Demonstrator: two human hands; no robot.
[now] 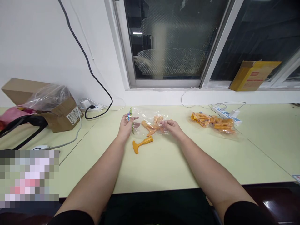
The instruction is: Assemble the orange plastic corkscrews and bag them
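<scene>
A clear plastic bag (pixel 140 114) lies between my hands, with several orange plastic pieces (pixel 152 126) in it. My left hand (pixel 126 126) grips its left end, where a narrow green and blue printed strip (pixel 130 114) shows. At the bag's right side, my right hand (pixel 173 128) is closed with thumb and fingers pinched on the film; whether it also grips a piece through the film I cannot tell. Just in front of the bag, a loose orange T-shaped plastic piece (pixel 142 143) with a ribbed end rests on the pale green table (pixel 154 172). Neither hand touches it.
To the right lie clear bags of orange pieces (pixel 213 122), near a power strip (pixel 226 114) with cords. An open cardboard box (pixel 62 115) stands at the left, by a black cable (pixel 87 62). A yellow carton (pixel 255 76) leans against the window.
</scene>
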